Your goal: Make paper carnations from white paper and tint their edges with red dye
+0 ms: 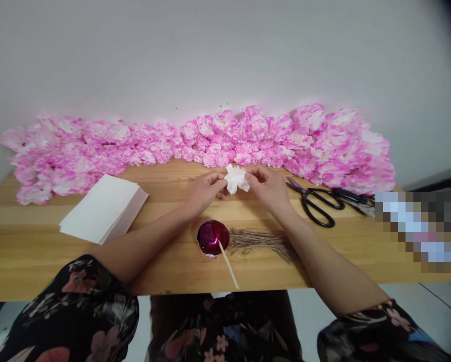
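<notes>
Between my two hands is a small white paper flower (236, 179) with ruffled petals, held above the middle of the wooden table. My left hand (209, 190) pinches its left edge with thumb and fingers. On the opposite side, my right hand (266, 186) grips the right edge the same way. Below them stands a small bowl of magenta dye (210, 237), with a thin wooden stick (228, 264) leaning out over its rim toward me. A bundle of thin brown twine or stems (261, 239) lies right of the bowl, partly under my right forearm.
Pink-and-white paper flowers (218, 136) are heaped along the wall at the table's back. A stack of white paper (103, 208) lies at the left. Black-handled scissors (316, 201) and a second dark-handled tool (353, 200) lie at the right, beside a blurred-out patch.
</notes>
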Demonstrator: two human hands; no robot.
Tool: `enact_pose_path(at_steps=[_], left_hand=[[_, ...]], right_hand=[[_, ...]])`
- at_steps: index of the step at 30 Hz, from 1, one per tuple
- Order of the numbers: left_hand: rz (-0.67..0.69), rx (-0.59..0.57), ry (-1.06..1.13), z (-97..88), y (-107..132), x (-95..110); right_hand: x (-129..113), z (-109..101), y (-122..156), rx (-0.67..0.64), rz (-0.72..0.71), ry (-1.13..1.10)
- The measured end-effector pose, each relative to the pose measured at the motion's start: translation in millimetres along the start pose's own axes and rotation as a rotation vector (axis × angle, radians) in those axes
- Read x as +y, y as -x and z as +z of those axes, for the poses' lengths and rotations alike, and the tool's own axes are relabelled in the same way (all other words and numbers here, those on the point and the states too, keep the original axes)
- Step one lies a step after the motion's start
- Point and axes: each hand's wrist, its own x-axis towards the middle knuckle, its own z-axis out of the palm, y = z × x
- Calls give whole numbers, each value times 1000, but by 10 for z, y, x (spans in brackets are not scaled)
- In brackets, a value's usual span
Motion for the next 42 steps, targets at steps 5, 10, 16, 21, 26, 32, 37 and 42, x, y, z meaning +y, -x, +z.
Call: enact_pose_path(at_steps=[5,10,16,21,26,32,37,42], left_hand=[[61,-36,-26,-12,-13,-46],[155,-79,-176,22,34,-38],[173,-38,-353,45,90,38],[167,-4,-371,38,51,-8],[76,37,-263,19,-8,-44],[138,21,-309,16,27,18],[324,83,-605,23,64,26],[301,119,-469,-1,1,-20]], right_hand=[[-64,-32,11,-23,-128,60],[-79,-5,39,-7,-296,259],[-19,47,53,-33,-384,299],[-5,71,57,-33,-385,306],[20,67,40,41,-161,130],[0,66,45,38,-41,1],[-39,95,86,21,-190,177],[-32,99,75,38,-173,123]])
